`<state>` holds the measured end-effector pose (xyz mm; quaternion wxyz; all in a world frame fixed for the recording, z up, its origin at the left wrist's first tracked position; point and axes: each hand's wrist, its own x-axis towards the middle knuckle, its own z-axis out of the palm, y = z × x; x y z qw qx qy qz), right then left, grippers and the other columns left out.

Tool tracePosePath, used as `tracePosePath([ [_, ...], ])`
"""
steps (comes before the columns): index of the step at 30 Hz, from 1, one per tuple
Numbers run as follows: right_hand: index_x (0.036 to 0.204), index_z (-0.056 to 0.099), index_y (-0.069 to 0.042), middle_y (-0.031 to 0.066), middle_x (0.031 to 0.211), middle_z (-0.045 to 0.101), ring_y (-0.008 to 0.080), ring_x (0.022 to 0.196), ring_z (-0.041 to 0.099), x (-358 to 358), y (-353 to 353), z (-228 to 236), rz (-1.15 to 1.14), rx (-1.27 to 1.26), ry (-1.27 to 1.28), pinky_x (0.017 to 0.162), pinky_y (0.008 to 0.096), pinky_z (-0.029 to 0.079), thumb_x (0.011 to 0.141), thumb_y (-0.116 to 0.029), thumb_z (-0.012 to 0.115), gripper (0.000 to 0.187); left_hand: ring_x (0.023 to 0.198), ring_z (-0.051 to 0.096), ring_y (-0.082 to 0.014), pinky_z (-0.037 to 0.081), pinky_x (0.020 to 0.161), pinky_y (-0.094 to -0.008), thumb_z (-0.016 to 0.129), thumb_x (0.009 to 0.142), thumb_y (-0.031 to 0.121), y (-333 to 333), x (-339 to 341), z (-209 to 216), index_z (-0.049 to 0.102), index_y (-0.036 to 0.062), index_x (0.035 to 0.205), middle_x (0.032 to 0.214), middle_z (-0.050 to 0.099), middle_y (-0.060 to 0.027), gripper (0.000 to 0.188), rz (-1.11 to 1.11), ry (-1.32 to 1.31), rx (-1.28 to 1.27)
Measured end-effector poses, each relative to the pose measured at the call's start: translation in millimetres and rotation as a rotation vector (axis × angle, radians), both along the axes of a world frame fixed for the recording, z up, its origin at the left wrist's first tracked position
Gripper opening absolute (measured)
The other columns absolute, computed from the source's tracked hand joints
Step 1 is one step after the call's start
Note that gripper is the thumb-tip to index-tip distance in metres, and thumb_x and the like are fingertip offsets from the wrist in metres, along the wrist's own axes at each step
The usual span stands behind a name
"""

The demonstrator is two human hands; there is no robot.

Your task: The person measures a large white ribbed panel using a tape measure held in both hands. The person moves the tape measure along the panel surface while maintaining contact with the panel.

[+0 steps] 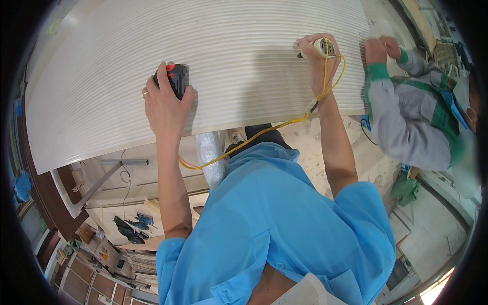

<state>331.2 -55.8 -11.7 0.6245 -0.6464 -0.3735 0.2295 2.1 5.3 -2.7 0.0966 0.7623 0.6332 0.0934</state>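
Observation:
A large white ribbed panel (223, 35) lies in front of me. My left hand (169, 112) is closed around a black and red block-shaped object (179, 81) on its left part; the kind is unclear because my fingers cover much of it. Towards the panel's right end, my right hand (331, 63) grips a pale, rounded corded power tool (320, 47); its underside is hidden. A yellow cord (284, 123) loops from this tool beside my right wrist, then runs across my front to my left forearm.
At the right end of the panel a co-worker in a grey and green top (417, 117) has both hands near its edge. A clear plastic-wrapped bundle (211, 157) stands below the near edge. Dark tools (133, 229) lie at lower left, and a green bag (405, 189) sits at right.

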Motion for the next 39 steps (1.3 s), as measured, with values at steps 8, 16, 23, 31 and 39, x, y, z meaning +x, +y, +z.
tracePosePath([
  [8, 0.099, 0.062, -0.003, 0.011, 0.091, 0.073, 0.0231, 0.091, 0.075, 5.2, 6.3, 1.8, 0.008, -0.011, -0.022, 0.087, 0.0343, 0.059, 0.091, 0.0, 0.071, 0.013, 0.123, 0.057, -0.0428, 0.053, 0.099, -0.0529, 0.078, 0.084, 0.034, 1.7, 0.0, -3.8, 0.043, 0.0167, 0.157, 0.137, 0.055, -0.0236, 0.083, -0.006, 0.001, -0.007],
  [16, 0.099, 0.062, -0.001, 0.0117, 0.091, 0.072, 0.0227, 0.09, 0.075, 11.8, 9.0, 4.0, 0.013, 0.107, -0.028, 0.087, 0.0344, 0.059, 0.09, 0.002, 0.07, 0.013, 0.121, 0.056, -0.044, 0.051, 0.101, -0.0533, 0.077, 0.082, 0.029, 2.7, 0.8, -2.2, 0.045, 0.0134, 0.154, 0.132, 0.054, -0.0255, 0.08, -0.007, -0.032, 0.012],
  [23, 0.099, 0.062, 0.0, 0.0132, 0.092, 0.073, 0.0241, 0.09, 0.074, 4.3, 20.9, -5.1, -0.012, 0.012, 0.091, 0.089, 0.0375, 0.059, 0.09, 0.0, 0.072, 0.013, 0.125, 0.056, -0.0439, 0.051, 0.102, -0.0541, 0.077, 0.084, 0.035, 8.0, 0.8, -2.1, 0.042, 0.0166, 0.157, 0.139, 0.053, -0.0249, 0.084, -0.001, 0.014, -0.016],
  [31, 0.097, 0.063, -0.001, 0.0135, 0.092, 0.073, 0.0245, 0.091, 0.074, 13.6, 34.2, 0.7, 0.011, 0.076, 0.001, 0.091, 0.038, 0.058, 0.09, 0.0, 0.069, 0.01, 0.125, 0.056, -0.0438, 0.051, 0.101, -0.0542, 0.077, 0.083, 0.035, 15.0, 3.9, -4.1, 0.042, 0.0165, 0.158, 0.139, 0.052, -0.0247, 0.085, 0.011, 0.002, -0.039],
  [39, 0.098, 0.063, -0.001, 0.0125, 0.092, 0.073, 0.0232, 0.09, 0.074, 23.1, 43.8, 2.5, 0.016, 0.088, -0.029, 0.089, 0.0363, 0.058, 0.09, -0.001, 0.07, 0.01, 0.125, 0.056, -0.0445, 0.052, 0.1, -0.0545, 0.077, 0.084, 0.036, 25.0, 7.7, -4.8, 0.041, 0.0164, 0.158, 0.139, 0.052, -0.0247, 0.085, 0.0, -0.018, -0.001],
])
